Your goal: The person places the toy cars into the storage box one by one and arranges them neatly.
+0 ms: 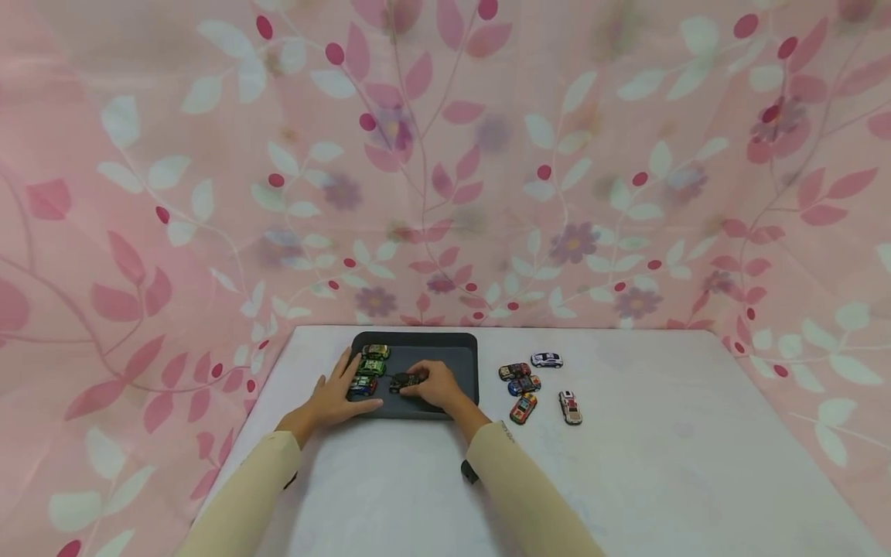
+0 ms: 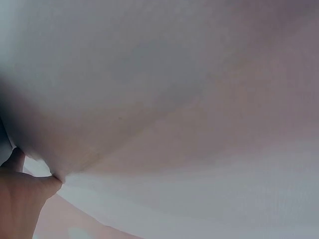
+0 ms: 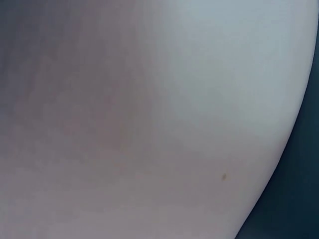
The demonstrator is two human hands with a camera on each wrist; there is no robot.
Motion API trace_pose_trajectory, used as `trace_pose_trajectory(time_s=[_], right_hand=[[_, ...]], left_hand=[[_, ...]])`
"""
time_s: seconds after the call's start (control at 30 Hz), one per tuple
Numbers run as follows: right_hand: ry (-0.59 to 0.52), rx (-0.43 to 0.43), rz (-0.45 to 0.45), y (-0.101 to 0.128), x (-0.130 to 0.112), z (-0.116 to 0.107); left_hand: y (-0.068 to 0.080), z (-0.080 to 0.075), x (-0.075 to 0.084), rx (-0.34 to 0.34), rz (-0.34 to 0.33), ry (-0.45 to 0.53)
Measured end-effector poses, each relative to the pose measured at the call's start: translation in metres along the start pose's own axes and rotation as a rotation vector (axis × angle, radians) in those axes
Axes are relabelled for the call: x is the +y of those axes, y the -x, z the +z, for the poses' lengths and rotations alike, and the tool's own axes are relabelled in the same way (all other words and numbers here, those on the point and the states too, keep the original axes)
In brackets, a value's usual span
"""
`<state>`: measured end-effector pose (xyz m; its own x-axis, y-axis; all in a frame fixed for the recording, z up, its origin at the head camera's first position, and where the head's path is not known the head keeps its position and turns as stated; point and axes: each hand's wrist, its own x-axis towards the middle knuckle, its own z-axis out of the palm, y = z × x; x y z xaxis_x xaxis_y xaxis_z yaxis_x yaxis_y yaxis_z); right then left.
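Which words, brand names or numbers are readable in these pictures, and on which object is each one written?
None can be read.
The small toy cars on the white table carry coloured markings, too small to read.
The beige right sleeve has a tiny dark mark near the cuff, illegible.

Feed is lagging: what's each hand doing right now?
Left hand: open, fingers on the tray edge.
Right hand: holds a dark toy car.
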<state>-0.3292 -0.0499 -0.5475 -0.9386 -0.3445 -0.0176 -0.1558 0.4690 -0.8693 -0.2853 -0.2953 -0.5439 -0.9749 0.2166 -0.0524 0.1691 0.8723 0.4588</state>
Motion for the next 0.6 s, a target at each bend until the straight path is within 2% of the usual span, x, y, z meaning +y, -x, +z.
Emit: trace_pose_trajectory(time_s=[0.3,0.6], right_hand=[[-0.051,0.005,0.048,-0.0051,-0.0033,-0.0006],[-0.017,0.006,0.038,-0.0035,0.0014,0.0015]], left_hand=[[-0.0031,-0.0044,-0.0013,0.008,-0.036,-0.012],[-0.0041,-0.0005,-0.0031,0.0,-0.01,-0.013]])
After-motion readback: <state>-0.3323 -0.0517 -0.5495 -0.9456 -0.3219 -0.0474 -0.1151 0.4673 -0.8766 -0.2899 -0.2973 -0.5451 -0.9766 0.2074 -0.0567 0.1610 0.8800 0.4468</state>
